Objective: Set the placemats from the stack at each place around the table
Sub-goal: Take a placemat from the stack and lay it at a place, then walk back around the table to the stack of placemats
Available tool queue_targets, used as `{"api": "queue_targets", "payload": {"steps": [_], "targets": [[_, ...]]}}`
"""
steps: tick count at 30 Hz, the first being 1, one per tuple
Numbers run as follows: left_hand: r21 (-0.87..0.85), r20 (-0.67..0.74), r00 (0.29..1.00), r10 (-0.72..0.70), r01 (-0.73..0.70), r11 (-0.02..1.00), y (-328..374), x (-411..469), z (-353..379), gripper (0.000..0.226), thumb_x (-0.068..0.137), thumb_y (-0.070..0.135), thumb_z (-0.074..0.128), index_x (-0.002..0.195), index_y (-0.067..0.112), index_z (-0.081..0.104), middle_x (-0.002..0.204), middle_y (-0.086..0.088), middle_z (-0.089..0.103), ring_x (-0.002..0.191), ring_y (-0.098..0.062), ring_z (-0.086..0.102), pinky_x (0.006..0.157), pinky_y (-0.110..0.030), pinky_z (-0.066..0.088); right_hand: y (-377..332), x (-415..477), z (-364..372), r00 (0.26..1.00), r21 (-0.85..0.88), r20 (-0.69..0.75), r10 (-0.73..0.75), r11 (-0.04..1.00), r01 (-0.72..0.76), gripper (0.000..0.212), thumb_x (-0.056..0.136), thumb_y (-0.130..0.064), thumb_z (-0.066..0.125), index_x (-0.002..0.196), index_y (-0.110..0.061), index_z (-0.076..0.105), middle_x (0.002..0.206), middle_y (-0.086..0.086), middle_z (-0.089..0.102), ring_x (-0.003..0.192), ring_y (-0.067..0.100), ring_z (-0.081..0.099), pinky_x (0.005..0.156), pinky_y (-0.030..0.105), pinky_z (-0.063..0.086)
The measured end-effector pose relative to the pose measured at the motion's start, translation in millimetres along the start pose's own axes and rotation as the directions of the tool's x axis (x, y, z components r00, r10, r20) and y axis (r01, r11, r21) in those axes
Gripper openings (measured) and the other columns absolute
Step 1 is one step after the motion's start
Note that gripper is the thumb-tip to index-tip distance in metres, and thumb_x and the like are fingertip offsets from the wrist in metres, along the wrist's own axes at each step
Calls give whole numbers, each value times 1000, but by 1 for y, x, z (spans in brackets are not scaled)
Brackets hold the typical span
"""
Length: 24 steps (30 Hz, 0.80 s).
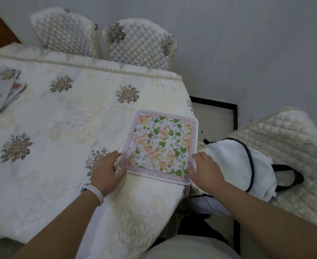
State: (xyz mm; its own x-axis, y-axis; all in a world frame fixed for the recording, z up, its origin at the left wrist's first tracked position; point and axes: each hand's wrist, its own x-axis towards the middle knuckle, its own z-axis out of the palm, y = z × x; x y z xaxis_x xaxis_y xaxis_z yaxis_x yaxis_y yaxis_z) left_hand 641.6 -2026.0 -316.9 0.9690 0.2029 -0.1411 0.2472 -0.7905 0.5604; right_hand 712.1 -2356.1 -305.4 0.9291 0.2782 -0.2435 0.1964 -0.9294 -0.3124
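Observation:
A square floral placemat with a pink lettered border lies flat near the right corner of the table, which wears a cream embroidered cloth. My left hand grips the mat's near left corner, fingers curled on its edge. My right hand holds the near right corner at the table's edge. A stack of placemats lies at the far left of the table, partly cut off by the frame.
Two quilted chairs stand behind the table's far edge against a grey wall. To the right, a chair with a cream quilted cover carries a white bag with dark trim and black handles.

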Motion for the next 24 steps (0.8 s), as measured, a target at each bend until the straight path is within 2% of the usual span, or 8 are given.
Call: {"api": "queue_targets", "payload": {"steps": [2,5,9,12,15,18,24], "targets": [[3,-49,999,5,-5,1000,12,-3,-14,53,81,42,60,126,14,58,131,-7,58,121,-26,49,103,-42,37,-12,5,-13,998,7,-31,-46,999,47,40,91,-35,53,124,-12,55,121,4,57,104,22,53,84,37,49],[24,-155,987,-31,35,999,28,-11,-38,48,80,43,57,118,15,64,115,-3,67,105,-23,58,90,-37,45,-36,13,-33,985,2,-61,-162,987,163,35,92,-31,52,121,-12,58,119,2,58,104,21,52,84,34,46],[185,-258,966,21,28,982,34,-32,-66,50,78,50,49,110,17,68,108,-1,70,99,-25,63,82,-37,49,-72,20,-58,934,-29,-83,-347,938,346,34,94,-31,49,123,-15,59,119,0,60,108,21,52,86,34,44],[334,-280,958,58,40,942,35,-58,-78,52,76,51,46,107,17,70,109,-1,71,99,-27,65,82,-40,51,-95,22,-70,858,-89,-62,-509,859,503,37,92,-33,47,119,-14,63,115,2,63,102,23,56,85,37,48],[425,-329,944,-3,151,892,41,-93,-86,50,79,53,45,109,21,70,116,0,68,108,-25,62,89,-44,49,-114,17,-77,775,-137,-32,-631,771,622,42,90,-37,42,118,-14,64,115,3,64,103,25,58,85,38,49],[432,-388,916,-102,278,858,48,-133,-89,49,80,53,42,110,24,69,122,1,66,113,-27,59,93,-47,46,-129,10,-80,695,-158,38,-718,682,714,54,87,-44,29,118,-16,63,116,2,63,105,25,57,87,40,48],[380,-532,806,-258,500,778,63,-219,-93,45,79,49,45,106,23,70,118,-2,68,109,-31,61,89,-46,47,-172,-16,-75,517,-130,59,-854,507,852,47,82,-44,35,103,-17,68,103,2,67,96,27,61,77,38,50]]}}
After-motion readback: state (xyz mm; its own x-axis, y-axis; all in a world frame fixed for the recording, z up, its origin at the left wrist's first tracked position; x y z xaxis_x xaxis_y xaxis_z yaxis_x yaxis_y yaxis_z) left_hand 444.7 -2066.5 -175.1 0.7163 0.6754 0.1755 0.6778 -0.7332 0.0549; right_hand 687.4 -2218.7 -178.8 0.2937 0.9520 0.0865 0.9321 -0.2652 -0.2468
